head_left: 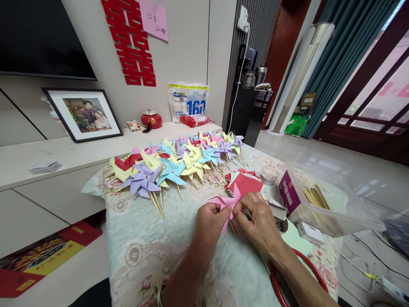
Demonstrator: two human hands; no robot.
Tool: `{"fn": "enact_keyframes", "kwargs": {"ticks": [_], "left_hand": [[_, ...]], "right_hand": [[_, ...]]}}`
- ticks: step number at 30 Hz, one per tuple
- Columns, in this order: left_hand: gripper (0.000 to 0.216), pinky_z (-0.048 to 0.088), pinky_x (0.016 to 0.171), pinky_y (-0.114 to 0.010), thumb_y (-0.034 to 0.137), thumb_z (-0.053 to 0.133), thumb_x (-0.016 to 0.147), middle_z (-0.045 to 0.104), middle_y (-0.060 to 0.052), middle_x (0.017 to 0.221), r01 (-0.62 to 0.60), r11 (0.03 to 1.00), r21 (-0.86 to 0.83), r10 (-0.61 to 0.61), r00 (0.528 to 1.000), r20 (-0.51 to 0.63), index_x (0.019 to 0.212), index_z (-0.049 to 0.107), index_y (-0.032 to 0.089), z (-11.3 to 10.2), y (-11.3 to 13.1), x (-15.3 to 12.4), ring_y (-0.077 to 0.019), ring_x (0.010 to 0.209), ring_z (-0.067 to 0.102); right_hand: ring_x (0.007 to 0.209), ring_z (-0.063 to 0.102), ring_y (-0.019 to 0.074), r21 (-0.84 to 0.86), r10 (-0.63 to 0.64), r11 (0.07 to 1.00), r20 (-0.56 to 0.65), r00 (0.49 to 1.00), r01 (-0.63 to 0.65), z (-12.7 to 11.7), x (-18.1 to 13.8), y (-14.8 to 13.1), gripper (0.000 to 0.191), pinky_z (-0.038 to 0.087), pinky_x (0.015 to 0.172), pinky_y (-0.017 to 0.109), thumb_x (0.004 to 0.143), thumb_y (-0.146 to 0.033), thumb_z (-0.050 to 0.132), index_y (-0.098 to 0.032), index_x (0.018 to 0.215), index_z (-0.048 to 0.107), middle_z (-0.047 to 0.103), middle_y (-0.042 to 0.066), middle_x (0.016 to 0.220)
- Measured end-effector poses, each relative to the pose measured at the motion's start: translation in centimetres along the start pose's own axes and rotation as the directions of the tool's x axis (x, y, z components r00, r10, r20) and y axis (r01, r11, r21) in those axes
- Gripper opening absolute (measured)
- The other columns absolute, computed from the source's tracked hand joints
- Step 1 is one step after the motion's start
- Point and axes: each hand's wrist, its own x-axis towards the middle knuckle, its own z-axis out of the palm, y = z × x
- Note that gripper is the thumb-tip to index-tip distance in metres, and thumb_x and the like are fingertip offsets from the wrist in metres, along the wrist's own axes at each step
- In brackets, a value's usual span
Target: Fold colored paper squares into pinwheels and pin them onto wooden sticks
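Note:
A pink paper pinwheel (235,195) is held between my two hands, over the near side of the table. My left hand (209,219) pinches its left blades between thumb and fingers. My right hand (258,216) is closed at its right side, fingertips by the centre; whether a small pin is between them is hidden. Several wooden sticks (234,228) show just below the pinwheel. Right behind my hands lies a stack of coloured paper squares (247,182), red on top. An opened small box (277,209) with dark little pieces sits beside my right hand.
Finished pinwheels on sticks, such as a purple one (143,177), lie in rows at the back left. On the right are a clear plastic bin (348,219) with wooden sticks, a small white box (310,233), a round clear container (269,175) and a red ring-shaped handle (315,270).

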Motion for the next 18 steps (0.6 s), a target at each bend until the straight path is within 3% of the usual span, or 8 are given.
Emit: {"fn": "enact_keyframes", "kwargs": {"ticks": [8,11,13,15,18], "left_hand": [[0.021,0.032,0.049,-0.024,0.032,0.074,0.057,0.054,0.001,0.045,0.102,0.987,-0.126,-0.091,0.992,0.089,0.052,0.063,0.015,0.0,1.3,-0.7,-0.0107,0.046,0.043],[0.021,0.035,0.052,-0.023,0.033,0.074,0.060,0.059,0.000,0.051,0.097,0.979,-0.180,-0.074,0.989,0.130,0.059,0.066,0.014,-0.4,1.5,-0.7,-0.0109,0.049,0.046],[0.021,0.036,0.053,-0.022,0.033,0.075,0.062,0.061,0.000,0.054,0.090,0.977,-0.195,-0.070,0.992,0.107,0.063,0.068,0.013,-0.8,1.5,-0.6,-0.0105,0.051,0.047],[0.021,0.037,0.052,-0.022,0.033,0.077,0.061,0.061,0.000,0.054,0.098,0.976,-0.196,-0.087,0.994,0.065,0.064,0.069,0.013,-1.1,1.4,-0.4,-0.0101,0.051,0.047],[0.024,0.039,0.051,-0.022,0.034,0.080,0.055,0.059,0.001,0.051,0.115,0.968,-0.224,-0.108,0.993,0.042,0.060,0.068,0.014,-1.3,1.5,0.0,-0.0101,0.050,0.047]], "right_hand": [[0.082,0.055,0.0229,0.076,0.020,0.997,0.032,0.999,-0.022,-0.6,0.3,-0.5,0.015,0.039,0.075,0.036,0.085,-0.024,0.060,-0.021,0.070,0.063,0.064,0.004,0.077],[0.080,0.059,0.0219,0.169,0.055,0.984,0.048,0.997,-0.062,-2.8,0.9,0.1,0.015,0.043,0.074,0.034,0.086,-0.031,0.060,-0.021,0.078,0.067,0.067,0.004,0.081],[0.073,0.059,0.0192,0.176,0.149,0.972,0.045,0.988,-0.155,-4.9,1.1,1.0,0.020,0.043,0.068,0.031,0.089,-0.035,0.057,-0.020,0.078,0.066,0.068,0.003,0.078],[0.063,0.055,0.0166,0.103,0.233,0.966,0.066,0.970,-0.239,-7.0,1.1,2.3,0.022,0.041,0.060,0.028,0.089,-0.036,0.055,-0.020,0.076,0.065,0.064,0.000,0.068],[0.059,0.055,0.0155,-0.113,0.320,0.946,0.208,0.924,-0.303,-8.9,0.9,3.7,0.020,0.038,0.056,0.026,0.086,-0.031,0.055,-0.021,0.071,0.064,0.064,-0.001,0.063]]}}
